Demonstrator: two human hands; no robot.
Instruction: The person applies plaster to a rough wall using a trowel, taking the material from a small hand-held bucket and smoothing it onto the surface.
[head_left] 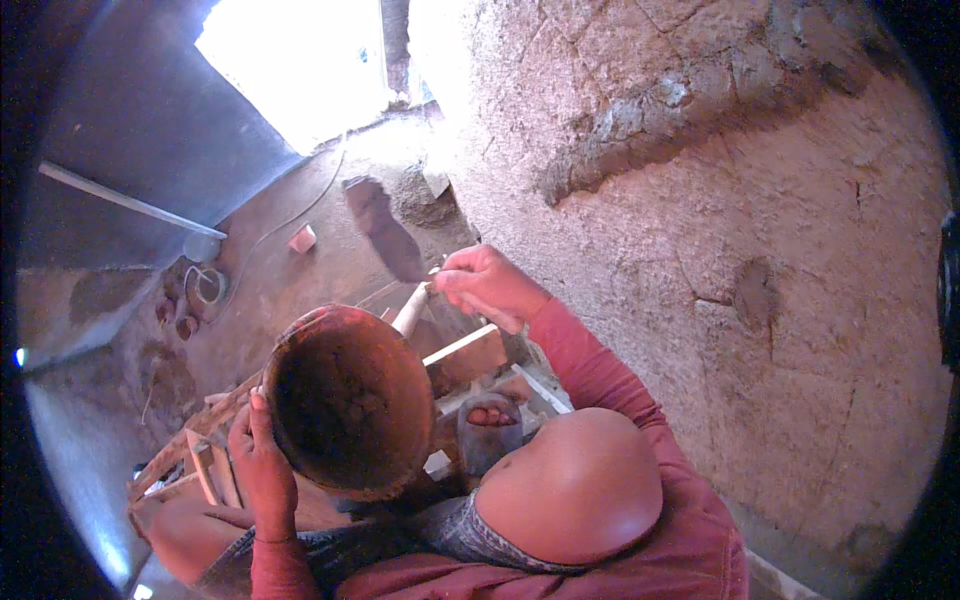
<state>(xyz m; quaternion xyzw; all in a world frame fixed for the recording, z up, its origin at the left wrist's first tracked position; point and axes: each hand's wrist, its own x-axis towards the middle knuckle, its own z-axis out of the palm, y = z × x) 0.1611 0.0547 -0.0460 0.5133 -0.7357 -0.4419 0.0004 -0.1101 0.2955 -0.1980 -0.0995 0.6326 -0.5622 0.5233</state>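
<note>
A round, deep bowl (350,400), dark inside with reddish-brown residue on its wall, is tipped so that its mouth faces up. My left hand (264,465) grips its left rim, the thumb along the edge and the other fingers partly hidden. My right hand (490,285) is closed around the handle of a trowel (388,232), held out beyond the bowl toward the wall's base. The trowel's long blade looks dark, coated and slightly blurred, and points away to the upper left. Blade and bowl are apart.
A rough plastered wall (640,260) with a raised ridge of mortar (680,125) fills the right side. Wooden boards (468,358) and a bucket (490,430) holding reddish lumps lie below my hands. Farther down are a small pinkish container (303,238), a pail (206,287) and a cable.
</note>
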